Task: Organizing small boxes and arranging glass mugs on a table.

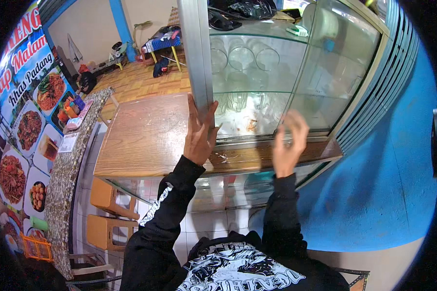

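Note:
A glass display cabinet with an aluminium frame post (198, 54) stands on a wood-grain counter top (142, 134). Against the lower end of that post rests my left hand (201, 134), its fingers spread. My right hand (290, 140), a little blurred, is raised in front of the sliding glass door's (324, 80) left edge, fingers curled; whether it touches the edge I cannot tell. Behind the opening, glass mugs and jars (242, 58) lie or stand on the glass shelves. A brown stain (251, 125) marks the cabinet floor.
Black plastic bags (255, 9) lie on top of the shelves. Under the wooden top is a glass-sided lower case (236, 189). At left are a speckled stone counter (67, 174), orange plastic stools (109, 231) and a food banner (25, 120). A blue wall (378, 196) closes the right side.

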Tool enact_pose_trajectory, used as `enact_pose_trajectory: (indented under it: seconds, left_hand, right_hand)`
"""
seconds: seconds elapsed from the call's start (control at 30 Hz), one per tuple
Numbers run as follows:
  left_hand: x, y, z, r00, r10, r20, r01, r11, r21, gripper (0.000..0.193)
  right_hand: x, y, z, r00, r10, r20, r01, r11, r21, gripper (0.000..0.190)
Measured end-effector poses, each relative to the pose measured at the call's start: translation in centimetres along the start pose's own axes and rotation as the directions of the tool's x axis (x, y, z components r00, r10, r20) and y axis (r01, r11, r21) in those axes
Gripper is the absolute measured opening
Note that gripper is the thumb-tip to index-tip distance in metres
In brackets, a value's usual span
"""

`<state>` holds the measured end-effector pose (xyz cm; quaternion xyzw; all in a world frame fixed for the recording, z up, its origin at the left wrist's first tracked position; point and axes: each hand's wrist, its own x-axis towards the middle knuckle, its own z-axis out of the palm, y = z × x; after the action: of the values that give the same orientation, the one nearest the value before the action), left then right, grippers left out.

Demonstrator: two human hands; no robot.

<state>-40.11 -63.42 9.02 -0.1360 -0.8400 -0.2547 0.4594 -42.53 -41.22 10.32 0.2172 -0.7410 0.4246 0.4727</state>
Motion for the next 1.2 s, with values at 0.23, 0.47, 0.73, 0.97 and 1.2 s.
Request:
enact_pose_trajectory:
  seconds: [0.23,0.47,0.73,0.97,1.2]
  left_hand:
    - [-2.2,2.2,0.2,0.999,-0.051,0.001,0.051,0.998,-0.03,0.071]
    - [-3.9,3.7,2.2,0.958,-0.197,0.206,0.254,0.92,-0.299,0.03]
    - [-3.0,3.1,4.8,0.952,-0.242,0.188,0.283,0.93,-0.235,0.024]
    - [-3.1,1.9,5.6,0.916,-0.322,0.241,0.373,0.903,-0.212,0.029]
    - [-3.1,0.9,6.9,0.946,-0.282,0.162,0.313,0.924,-0.221,0.031]
  right_hand:
    - [0.2,3.2,7.5,0.926,0.259,0.274,-0.328,0.911,0.248,0.022]
    - [1.0,7.3,14.7,0.836,0.37,0.405,-0.501,0.816,0.289,0.034]
    - [0.7,7.3,15.9,0.804,0.353,0.479,-0.576,0.661,0.481,0.026]
    - [1.1,6.4,15.3,0.797,0.362,0.484,-0.589,0.644,0.488,0.025]
    - [0.5,6.9,14.6,0.844,0.335,0.42,-0.518,0.712,0.475,0.022]
